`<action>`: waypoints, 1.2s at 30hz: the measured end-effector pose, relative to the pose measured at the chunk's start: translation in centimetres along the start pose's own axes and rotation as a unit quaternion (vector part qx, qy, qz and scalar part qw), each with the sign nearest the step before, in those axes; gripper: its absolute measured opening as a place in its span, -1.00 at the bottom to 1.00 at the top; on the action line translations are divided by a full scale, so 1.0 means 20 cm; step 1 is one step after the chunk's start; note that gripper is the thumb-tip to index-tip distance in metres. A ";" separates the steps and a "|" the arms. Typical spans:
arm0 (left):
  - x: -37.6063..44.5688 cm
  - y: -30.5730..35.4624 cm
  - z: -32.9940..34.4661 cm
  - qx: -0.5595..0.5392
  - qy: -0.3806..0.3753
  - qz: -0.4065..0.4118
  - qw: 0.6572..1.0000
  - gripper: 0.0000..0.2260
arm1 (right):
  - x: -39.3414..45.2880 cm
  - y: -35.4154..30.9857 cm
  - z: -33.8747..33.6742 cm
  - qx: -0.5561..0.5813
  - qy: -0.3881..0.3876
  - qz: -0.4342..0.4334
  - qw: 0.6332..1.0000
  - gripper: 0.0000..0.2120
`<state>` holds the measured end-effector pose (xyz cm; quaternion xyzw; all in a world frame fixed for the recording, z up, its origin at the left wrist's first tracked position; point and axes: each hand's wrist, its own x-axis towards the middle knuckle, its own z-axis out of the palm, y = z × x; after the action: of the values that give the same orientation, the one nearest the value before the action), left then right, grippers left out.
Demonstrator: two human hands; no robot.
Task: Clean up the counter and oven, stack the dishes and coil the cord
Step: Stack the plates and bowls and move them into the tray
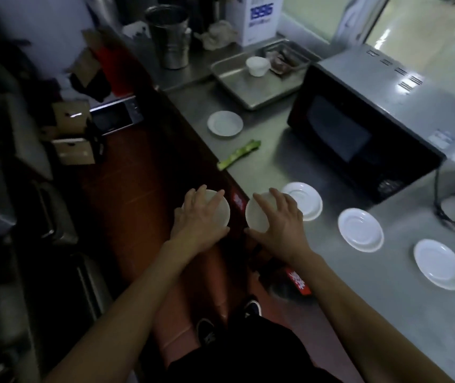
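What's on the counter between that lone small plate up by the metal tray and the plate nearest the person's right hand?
In the head view, only a green packet lies between the far plate and the near plate; the counter is otherwise bare.

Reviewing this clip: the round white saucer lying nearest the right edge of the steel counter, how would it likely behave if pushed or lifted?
The round white saucer looks glazed and lies flat on the smooth grey steel counter, so a push would probably make it slide rather than tip. Its low, shallow rim offers little to grasp, so fingers may need to hook the edge. It appears to be ceramic, so likely rigid and breakable if dropped.
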<state>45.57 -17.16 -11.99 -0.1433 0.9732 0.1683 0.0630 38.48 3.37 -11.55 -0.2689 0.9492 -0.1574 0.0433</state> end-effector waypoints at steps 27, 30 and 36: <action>0.87 -0.62 -0.38 0.032 -0.009 -0.147 0.989 -0.16 | 1.43 -0.36 0.23 0.037 -0.054 -0.130 0.989 -0.18; 0.98 -0.62 -0.41 0.030 -0.012 -0.134 0.990 -0.18 | 1.51 -0.34 0.24 0.037 -0.054 -0.123 0.990 -0.20; 1.17 -0.71 -0.41 0.021 -0.018 -0.114 0.993 -0.20 | 1.67 -0.32 0.29 0.036 -0.062 -0.100 0.992 -0.23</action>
<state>27.03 -38.82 -12.76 -0.2487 0.9526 0.1421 0.1024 14.15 -20.86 -14.87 -0.3698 0.9069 -0.1781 0.0958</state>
